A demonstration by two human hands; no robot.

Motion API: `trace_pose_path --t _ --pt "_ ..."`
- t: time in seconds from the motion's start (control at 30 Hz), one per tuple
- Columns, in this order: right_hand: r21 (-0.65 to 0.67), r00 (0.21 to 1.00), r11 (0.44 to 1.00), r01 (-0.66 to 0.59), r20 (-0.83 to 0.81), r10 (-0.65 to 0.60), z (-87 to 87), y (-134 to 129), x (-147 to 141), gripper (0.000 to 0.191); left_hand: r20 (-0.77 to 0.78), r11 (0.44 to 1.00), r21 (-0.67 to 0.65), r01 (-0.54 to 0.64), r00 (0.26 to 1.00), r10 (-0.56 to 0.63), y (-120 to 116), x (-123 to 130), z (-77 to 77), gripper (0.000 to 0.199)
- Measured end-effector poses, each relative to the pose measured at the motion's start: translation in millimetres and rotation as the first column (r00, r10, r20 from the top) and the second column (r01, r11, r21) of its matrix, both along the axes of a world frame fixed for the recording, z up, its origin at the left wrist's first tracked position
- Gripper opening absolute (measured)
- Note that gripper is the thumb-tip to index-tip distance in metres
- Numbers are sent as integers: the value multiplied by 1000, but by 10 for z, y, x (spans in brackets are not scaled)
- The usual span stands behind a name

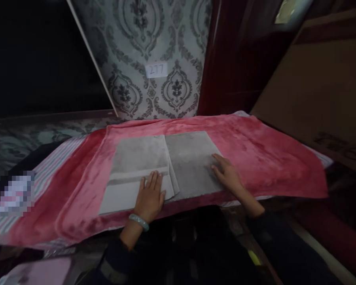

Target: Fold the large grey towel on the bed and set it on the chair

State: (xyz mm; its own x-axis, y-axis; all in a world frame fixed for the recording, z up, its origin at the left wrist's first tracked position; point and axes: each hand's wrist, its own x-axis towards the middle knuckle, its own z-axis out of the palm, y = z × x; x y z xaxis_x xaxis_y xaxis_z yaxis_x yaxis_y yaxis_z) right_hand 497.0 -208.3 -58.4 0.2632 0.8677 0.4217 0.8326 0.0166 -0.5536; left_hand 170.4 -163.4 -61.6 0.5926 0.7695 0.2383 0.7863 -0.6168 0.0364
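A grey folder-like piece, spread wide, lies flat on a pink plush blanket point(273, 158). Its left panel point(142, 152) carries a pale band and a lighter lower part; whether it is card or cloth I cannot tell. On that lower part my left hand point(150, 198) rests palm down with the fingers stretched out, a pale green bangle point(139, 222) round its wrist. Layered edges show along the middle fold. Over the right edge of the plain right panel point(192, 162) is my right hand point(227, 174), fingers apart and holding nothing.
Patterned wallpaper with a paper label point(156, 69) reading 277 stands behind the blanket. A large dark screen point(41, 59) is at the left. At the right a cardboard box point(320, 91) leans in beside a dark red door point(234, 55). Striped cloth point(59, 158) shows under the blanket.
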Motion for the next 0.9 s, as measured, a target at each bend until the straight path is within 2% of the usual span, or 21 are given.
trace_pose_path --t 0.07,0.1,0.17,0.47,0.63,0.67,0.73,0.8,0.9 --pt "-115 976 976 184 -100 -196 61 16 356 55 1 1000 25 5 1000 -5 11 -3 -3 59" --pt "-187 952 954 233 -159 -263 85 30 483 56 5 999 38 5 1000 -5 13 1 -1 59" --pt "-295 906 923 248 -267 -328 117 72 632 54 19 998 68 -2 1000 1 14 12 0 58" --pt "-358 778 933 49 -571 -260 231 263 648 34 19 994 106 8 1000 -10 68 -21 -66 57" --pt "-368 582 901 -231 -794 -175 364 165 595 23 11 995 95 -2 1000 1 76 -11 -65 57" --pt "-369 597 900 -234 -784 -166 391 146 571 23 9 996 87 -7 1000 7 68 -3 -60 57" --pt "-350 721 925 -149 -679 -140 456 129 516 23 19 998 65 -17 1000 16 52 11 -58 57" --pt "-269 837 963 -31 -533 -122 551 158 449 25 57 999 28 -15 998 14 44 10 -70 57" --pt "-104 904 993 47 -419 -87 780 336 271 26 210 997 -75 20 978 -4 83 -51 -86 59"
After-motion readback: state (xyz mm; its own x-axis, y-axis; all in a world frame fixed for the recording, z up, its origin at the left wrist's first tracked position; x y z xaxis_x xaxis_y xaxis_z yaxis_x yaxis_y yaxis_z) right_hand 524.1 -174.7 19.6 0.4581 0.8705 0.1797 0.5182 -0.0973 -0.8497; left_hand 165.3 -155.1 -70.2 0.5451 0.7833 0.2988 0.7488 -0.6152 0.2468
